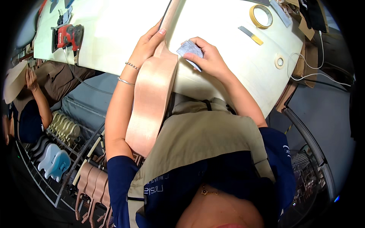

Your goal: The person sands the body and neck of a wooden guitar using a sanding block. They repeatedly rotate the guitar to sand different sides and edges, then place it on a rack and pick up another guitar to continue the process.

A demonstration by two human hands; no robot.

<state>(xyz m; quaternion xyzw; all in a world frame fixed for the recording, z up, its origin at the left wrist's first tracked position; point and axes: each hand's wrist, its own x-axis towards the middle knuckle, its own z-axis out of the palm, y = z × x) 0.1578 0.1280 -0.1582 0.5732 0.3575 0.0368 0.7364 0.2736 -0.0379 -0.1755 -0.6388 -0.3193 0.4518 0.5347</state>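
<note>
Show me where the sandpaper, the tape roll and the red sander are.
sandpaper (189,49): head view, middle of the grey sheet.
tape roll (252,18): head view, left side of the ring.
red sander (69,35): head view, red body.

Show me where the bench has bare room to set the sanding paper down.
Bare bench lies between the red sander and the left hand, and between the right hand and small tape ring. The far right corner is crowded.

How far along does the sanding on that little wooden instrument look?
Already built: the bare wooden instrument body has its neck joined. In hand: the left hand steadies the neck while the right hand presses a grey sanding sheet beside the joint. Left: the wood shows no paint or strings.
</note>
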